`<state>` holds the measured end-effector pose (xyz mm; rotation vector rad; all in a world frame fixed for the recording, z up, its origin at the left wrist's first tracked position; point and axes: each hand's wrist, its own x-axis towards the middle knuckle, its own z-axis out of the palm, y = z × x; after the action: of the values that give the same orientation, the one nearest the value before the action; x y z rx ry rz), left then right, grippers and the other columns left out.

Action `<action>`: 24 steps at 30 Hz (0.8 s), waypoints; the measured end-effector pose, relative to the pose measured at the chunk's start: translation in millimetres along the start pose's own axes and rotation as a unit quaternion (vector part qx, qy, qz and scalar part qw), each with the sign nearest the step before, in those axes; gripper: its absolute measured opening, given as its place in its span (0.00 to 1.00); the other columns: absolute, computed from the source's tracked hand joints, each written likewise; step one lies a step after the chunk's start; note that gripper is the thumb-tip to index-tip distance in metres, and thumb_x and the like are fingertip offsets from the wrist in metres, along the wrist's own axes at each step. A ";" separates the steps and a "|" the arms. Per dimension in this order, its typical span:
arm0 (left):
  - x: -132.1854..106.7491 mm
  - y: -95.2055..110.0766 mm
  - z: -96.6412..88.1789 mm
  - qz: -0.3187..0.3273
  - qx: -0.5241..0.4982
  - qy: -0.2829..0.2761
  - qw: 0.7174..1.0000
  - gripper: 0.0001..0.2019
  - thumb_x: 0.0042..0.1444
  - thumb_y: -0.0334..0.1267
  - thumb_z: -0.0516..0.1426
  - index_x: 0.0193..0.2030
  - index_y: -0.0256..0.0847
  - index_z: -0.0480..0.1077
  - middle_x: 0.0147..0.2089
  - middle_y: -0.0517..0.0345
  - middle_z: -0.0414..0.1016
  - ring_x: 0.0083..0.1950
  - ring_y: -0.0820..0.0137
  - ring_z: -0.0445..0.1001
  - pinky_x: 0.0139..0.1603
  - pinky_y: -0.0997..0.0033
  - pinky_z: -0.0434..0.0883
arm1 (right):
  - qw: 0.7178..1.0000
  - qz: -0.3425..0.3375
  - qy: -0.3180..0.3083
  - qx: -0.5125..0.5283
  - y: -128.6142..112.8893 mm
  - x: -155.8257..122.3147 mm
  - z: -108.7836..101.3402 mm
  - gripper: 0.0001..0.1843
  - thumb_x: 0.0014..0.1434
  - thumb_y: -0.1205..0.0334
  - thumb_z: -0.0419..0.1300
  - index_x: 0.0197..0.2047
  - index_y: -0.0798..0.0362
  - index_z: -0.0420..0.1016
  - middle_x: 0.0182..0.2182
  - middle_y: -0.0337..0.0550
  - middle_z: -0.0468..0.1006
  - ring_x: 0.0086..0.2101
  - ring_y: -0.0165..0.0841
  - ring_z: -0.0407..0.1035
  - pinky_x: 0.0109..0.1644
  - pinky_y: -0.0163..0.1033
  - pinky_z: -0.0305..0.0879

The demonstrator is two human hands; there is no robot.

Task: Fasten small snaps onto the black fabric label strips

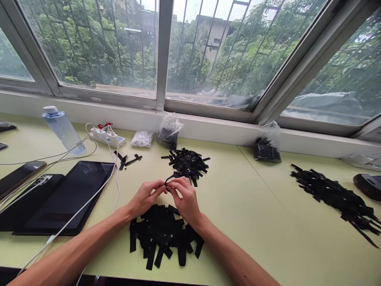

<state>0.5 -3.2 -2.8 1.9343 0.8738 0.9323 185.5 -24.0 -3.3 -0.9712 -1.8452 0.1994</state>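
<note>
A short black fabric strap [167, 181] is pinched between the fingertips of both hands above the table. My left hand [148, 195] grips it from the left, with thumb and forefinger closed. From the right, my right hand [185, 197] pinches the same strap, which looks bent into a small loop. Below my wrists lies a pile of black straps [163, 234], some bearing small light marks. Just beyond my fingers is another heap of black straps [190, 162]. Fine detail at the fingertips is too small to make out.
Left are a tablet [71, 198], a phone [38, 180], white cables, a power strip [107, 137] and a water bottle [64, 129]. Along the window stand a white packet [142, 139] and bags of black pieces [168, 137] [268, 147]. More straps [333, 192] lie right.
</note>
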 end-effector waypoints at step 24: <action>-0.2 -3.6 -0.6 0.021 0.052 0.022 0.998 0.12 0.69 0.41 0.52 0.40 0.40 0.76 0.37 0.57 0.79 0.39 0.69 0.75 0.45 0.71 0.69 | 0.999 -0.010 -0.004 -0.050 0.8 -1.5 1.1 0.06 0.68 0.67 0.59 0.41 0.48 0.77 0.38 0.41 0.81 0.40 0.36 0.73 0.48 0.46 0.64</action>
<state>-1.0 -1.5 -5.7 2.0341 0.9269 0.9755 185.2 -24.3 -5.3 -1.0210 -1.8852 0.1000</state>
